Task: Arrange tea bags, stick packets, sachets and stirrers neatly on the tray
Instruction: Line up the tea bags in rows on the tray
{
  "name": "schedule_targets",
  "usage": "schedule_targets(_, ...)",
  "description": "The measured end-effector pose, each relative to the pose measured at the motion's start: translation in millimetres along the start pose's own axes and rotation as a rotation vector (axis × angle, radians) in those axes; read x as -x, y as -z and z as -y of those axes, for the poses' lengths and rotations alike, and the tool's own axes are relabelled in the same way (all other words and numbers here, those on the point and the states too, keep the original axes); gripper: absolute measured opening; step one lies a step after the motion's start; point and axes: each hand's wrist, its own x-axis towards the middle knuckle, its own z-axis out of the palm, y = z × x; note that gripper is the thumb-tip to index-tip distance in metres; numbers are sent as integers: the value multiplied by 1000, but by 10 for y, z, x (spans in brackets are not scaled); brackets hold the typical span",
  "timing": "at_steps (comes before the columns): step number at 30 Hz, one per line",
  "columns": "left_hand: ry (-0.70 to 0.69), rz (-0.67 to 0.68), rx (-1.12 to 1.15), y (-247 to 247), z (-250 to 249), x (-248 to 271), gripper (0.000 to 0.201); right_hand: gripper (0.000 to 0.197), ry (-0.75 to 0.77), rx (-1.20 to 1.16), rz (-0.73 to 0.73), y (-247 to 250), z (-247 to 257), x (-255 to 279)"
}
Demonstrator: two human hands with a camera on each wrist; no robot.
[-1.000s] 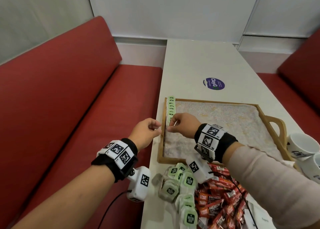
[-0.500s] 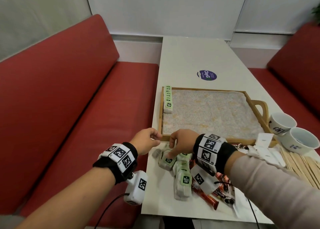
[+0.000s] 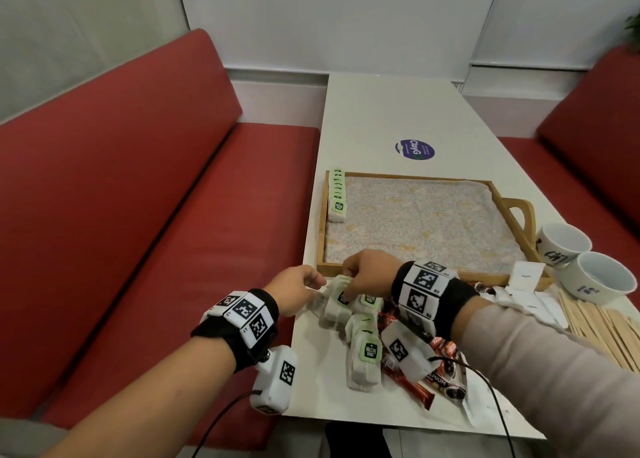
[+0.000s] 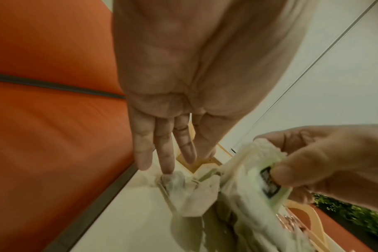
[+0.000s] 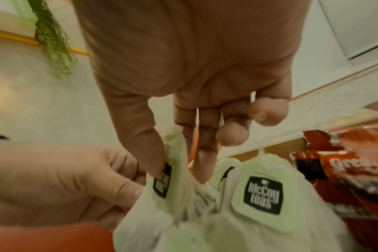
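My right hand (image 3: 369, 273) covers the top of the tea bag pile (image 3: 360, 340) at 6 o'clock on the table, so I cannot count the bags under it. The wrist band and its tag hide part of the red stick packets (image 3: 440, 371). The wooden stirrers (image 3: 599, 326) at 4 o'clock run off the right edge. Print on the white sachets (image 3: 526, 276) is too small to read. In the left wrist view the tea bag (image 4: 257, 184) is smeared with blur, and I cannot tell whether my left fingertips (image 4: 167, 168) touch it.
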Motion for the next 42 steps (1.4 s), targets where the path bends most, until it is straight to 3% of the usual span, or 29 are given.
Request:
schedule_targets(6,12,-22,62,11,-83,15,25,25,11,-191,-81,137,2,-22)
schedule_targets(11,-37,-206,425,179,-260,10,33,19,60,-264,-66,278,12,-57)
schedule_targets(16,-163,-19,538,358,-444,9,45,15,174,-236,-37,469,71,-31)
schedule_targets(20,-145,196,563,399,-502,-70,57,18,238,-219,-23,581,123,-45)
schedule_targets(24,-118,285,619,367,-504,-144,36,15,245,-276,-78,652,109,-128)
schedule_targets(31,-161,126,729,386,-511,-312,23,24,131,-424,-264,625,45,-307)
schedule_targets(38,-194,98,783,416,-544,-485,25,24,93,-539,-295,626,29,-447)
schedule_targets(42,-155,15,849,433,-566,-602,17,14,88,-643,-325,700,14,-537)
